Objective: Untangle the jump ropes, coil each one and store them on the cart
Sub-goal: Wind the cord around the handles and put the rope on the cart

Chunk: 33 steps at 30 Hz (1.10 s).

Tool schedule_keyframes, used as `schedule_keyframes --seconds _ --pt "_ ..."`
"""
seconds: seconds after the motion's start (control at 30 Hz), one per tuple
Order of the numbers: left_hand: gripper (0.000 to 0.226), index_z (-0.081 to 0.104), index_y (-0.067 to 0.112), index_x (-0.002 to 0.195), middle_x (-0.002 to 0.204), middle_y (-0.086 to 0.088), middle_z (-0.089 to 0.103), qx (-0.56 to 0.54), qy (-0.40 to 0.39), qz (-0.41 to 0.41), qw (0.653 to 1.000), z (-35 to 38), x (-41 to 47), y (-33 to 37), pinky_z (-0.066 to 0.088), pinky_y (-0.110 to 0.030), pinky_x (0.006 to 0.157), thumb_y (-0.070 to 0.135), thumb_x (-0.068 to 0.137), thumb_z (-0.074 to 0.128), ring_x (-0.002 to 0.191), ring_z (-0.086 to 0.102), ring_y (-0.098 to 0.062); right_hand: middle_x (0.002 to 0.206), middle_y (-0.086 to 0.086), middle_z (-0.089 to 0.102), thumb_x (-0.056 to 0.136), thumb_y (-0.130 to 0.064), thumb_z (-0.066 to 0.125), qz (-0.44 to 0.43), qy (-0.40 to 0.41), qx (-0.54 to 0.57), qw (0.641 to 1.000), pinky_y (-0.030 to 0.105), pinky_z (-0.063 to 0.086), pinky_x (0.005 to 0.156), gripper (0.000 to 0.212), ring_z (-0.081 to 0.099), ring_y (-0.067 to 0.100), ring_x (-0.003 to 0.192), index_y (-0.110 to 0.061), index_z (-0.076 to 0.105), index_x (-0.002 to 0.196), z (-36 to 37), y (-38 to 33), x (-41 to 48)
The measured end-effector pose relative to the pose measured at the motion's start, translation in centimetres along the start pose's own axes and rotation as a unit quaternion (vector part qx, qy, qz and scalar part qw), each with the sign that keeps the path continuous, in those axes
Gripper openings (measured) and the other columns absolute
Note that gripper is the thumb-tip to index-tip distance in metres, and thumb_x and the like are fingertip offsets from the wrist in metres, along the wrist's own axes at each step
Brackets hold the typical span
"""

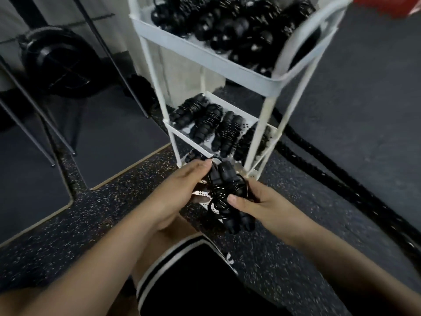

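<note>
The left hand (182, 188) pinches the upper end of a black plastic-handled jump rope (222, 190) wound into a tight bundle. The right hand (257, 202) grips its middle, thumb pressed on the wound cord. The bundle is held above the speckled black rubber floor (114, 201), just before the lowest level of the white three-tier metal cart (205, 58). A row of coiled black ropes (207, 124) lies on its middle shelf, and a heap of black ropes (227, 26) fills the top tray.

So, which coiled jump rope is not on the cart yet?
The jump rope held between the left hand and right hand, in front of the cart; the other bundles lie on its shelves.
</note>
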<state>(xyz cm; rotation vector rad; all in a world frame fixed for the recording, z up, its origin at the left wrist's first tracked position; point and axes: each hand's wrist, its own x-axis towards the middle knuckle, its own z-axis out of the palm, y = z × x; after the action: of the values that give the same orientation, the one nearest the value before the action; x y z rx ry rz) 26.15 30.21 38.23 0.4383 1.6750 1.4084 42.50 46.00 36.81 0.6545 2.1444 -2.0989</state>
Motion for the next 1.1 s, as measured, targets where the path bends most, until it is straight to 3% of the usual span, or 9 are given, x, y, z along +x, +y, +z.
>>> schedule_keyframes --seconds 0.13,0.2,0.37,0.43,0.57,0.7,0.83,0.97,1.1 --pt "0.019 0.079 0.038 0.108 0.111 0.017 0.078 0.077 0.007 -0.043 0.996 2.6 2.0 -2.4 0.065 -0.034 0.086 0.049 0.102 0.065 0.096 0.077 -0.006 0.104 -0.003 0.081 0.096 -0.040 0.078 0.063 0.038 -0.003 0.997 0.022 0.055 0.076 0.031 0.076 0.011 0.093 -0.022 0.070 0.120 -2.7 4.1 -1.6" --pt "0.020 0.077 0.034 0.115 0.112 0.016 0.079 0.107 -0.007 -0.057 0.993 3.1 3.1 -3.4 0.062 -0.036 0.088 0.045 0.105 0.064 0.099 0.079 -0.014 0.102 -0.005 0.082 0.095 -0.035 0.080 0.093 0.032 0.016 0.995 0.018 0.056 0.072 0.029 0.078 0.009 0.093 -0.020 0.071 0.119 -3.9 6.1 -1.9" --pt "0.021 0.072 0.023 0.121 0.108 0.003 0.082 0.143 0.019 -0.101 0.984 4.0 6.9 -5.2 0.055 -0.038 0.085 0.027 0.112 0.054 0.100 0.079 -0.018 0.112 0.010 0.081 0.076 -0.052 0.093 0.165 0.053 0.063 0.983 0.051 0.057 0.105 0.065 0.078 0.029 0.108 -0.010 0.073 0.121 -7.1 12.0 -0.1" --pt "0.020 0.072 0.023 0.118 0.107 0.006 0.082 0.161 0.032 -0.100 0.981 4.3 8.4 -5.8 0.055 -0.041 0.087 0.020 0.111 0.054 0.099 0.079 -0.016 0.112 0.016 0.081 0.081 -0.045 0.090 0.179 0.079 0.112 0.974 0.056 0.056 0.105 0.062 0.077 0.035 0.108 -0.002 0.072 0.123 -8.1 14.1 1.6" --pt "0.014 0.071 0.020 0.115 0.110 0.006 0.081 0.154 0.047 -0.097 0.982 5.6 10.3 -6.3 0.056 -0.033 0.080 0.019 0.109 0.058 0.099 0.078 -0.011 0.103 0.016 0.082 0.083 -0.031 0.088 0.203 0.171 0.174 0.948 0.042 0.063 0.087 0.054 0.081 0.029 0.097 0.003 0.069 0.120 -9.2 16.1 6.3" --pt "0.011 0.073 0.022 0.114 0.105 0.005 0.082 0.125 0.080 -0.088 0.985 6.9 11.0 -6.4 0.051 -0.014 0.060 0.026 0.106 0.067 0.086 0.077 -0.002 0.103 0.014 0.081 0.077 -0.033 0.097 0.216 0.233 0.164 0.934 0.044 0.067 0.085 0.059 0.081 0.028 0.093 0.000 0.068 0.118 -9.1 17.7 12.0" --pt "0.013 0.076 0.021 0.113 0.101 0.005 0.083 0.101 0.091 -0.085 0.987 6.7 11.1 -6.9 0.053 -0.025 0.076 0.027 0.104 0.069 0.093 0.078 -0.008 0.101 0.013 0.079 0.074 -0.042 0.098 0.238 0.272 0.144 0.921 0.046 0.068 0.079 0.057 0.079 0.028 0.089 -0.004 0.069 0.105 -8.5 19.2 16.2" --pt "0.013 0.076 0.017 0.110 0.103 0.000 0.083 0.083 0.078 -0.078 0.990 6.4 11.0 -7.2 0.051 -0.023 0.071 0.017 0.107 0.064 0.093 0.078 -0.010 0.099 0.013 0.078 0.072 -0.046 0.098 0.256 0.296 0.130 0.911 0.045 0.068 0.077 0.058 0.078 0.027 0.085 -0.004 0.069 0.099 -7.7 20.3 18.8" --pt "0.016 0.076 0.016 0.111 0.105 0.002 0.082 0.077 0.067 -0.074 0.992 5.9 11.2 -7.5 0.050 -0.026 0.073 0.013 0.107 0.061 0.101 0.079 -0.019 0.103 0.010 0.072 0.078 -0.057 0.091 0.250 0.325 0.057 0.910 0.038 0.059 0.065 0.073 0.070 0.026 0.086 -0.003 0.061 0.116 -7.3 19.9 20.0"
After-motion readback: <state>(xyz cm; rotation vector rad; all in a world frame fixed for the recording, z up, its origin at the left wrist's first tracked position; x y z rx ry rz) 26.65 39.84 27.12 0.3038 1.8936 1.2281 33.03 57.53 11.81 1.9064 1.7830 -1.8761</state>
